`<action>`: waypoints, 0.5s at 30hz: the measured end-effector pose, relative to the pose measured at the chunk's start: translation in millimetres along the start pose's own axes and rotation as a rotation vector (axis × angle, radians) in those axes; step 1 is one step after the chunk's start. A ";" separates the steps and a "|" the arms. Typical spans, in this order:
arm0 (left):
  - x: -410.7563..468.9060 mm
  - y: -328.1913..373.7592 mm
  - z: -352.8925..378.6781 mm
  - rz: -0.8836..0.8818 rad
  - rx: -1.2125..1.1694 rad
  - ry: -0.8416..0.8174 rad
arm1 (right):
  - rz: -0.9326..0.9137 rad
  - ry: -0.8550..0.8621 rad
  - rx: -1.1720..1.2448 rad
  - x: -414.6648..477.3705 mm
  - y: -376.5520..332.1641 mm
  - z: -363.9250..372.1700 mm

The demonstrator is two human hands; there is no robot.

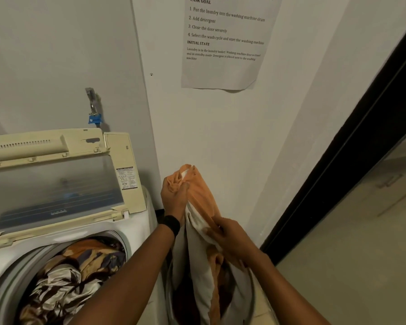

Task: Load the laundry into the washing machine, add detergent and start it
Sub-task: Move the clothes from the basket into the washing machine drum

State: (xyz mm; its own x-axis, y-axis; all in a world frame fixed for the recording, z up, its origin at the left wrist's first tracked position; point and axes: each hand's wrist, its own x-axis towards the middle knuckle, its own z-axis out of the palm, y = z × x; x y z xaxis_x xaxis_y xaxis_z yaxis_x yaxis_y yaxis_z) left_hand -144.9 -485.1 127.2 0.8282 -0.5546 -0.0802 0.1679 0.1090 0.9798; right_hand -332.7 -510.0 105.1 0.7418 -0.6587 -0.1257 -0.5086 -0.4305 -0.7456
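The orange and white cloth [201, 195] hangs stretched between the two hands, its upper end lifted against the wall and its lower part trailing down into the laundry basket [250, 301] on the floor beside the machine. The left hand [174, 198], a dark wristband [171, 225] on its wrist, is closed tight round the bunched top of the cloth and held high, which looks meant to draw the whole length clear of the basket. The right hand [232, 240] pinches the fabric lower down, near the basket's mouth, probably to free it from the other pieces below and stop it dragging them out. Just to the left stands the washing machine [136, 221], a top loader with its lid [56, 184] folded up and back so the drum lies open, and patterned laundry [75, 273] in brown, cream and orange fills much of it. So loading seems well along, with this cloth not yet over the opening. No detergent shows. Behind the machine a tap [93, 106] with a blue tag sits on the wall, a printed sheet [223, 43] listing the steps is stuck higher up, and a dark door frame [349, 160] runs down the right side
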 end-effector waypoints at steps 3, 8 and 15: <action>-1.1 3.7 -1.3 0.023 0.006 -0.023 | -0.097 0.172 0.014 3.5 -7.4 -35.6; -20.5 6.8 10.4 0.096 0.040 -0.158 | -0.004 0.407 0.053 41.8 -41.2 -63.0; -26.4 4.0 3.6 0.073 0.048 -0.440 | 0.121 0.451 0.097 67.6 -48.1 -37.1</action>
State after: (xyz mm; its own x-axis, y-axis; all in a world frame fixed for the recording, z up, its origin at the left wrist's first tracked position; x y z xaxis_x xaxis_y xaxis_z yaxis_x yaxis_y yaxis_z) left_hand -168.0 -473.0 133.9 0.5288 -0.8462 0.0654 0.0840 0.1288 0.9881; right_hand -274.3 -556.7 156.8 0.4049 -0.9120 0.0654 -0.5202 -0.2886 -0.8038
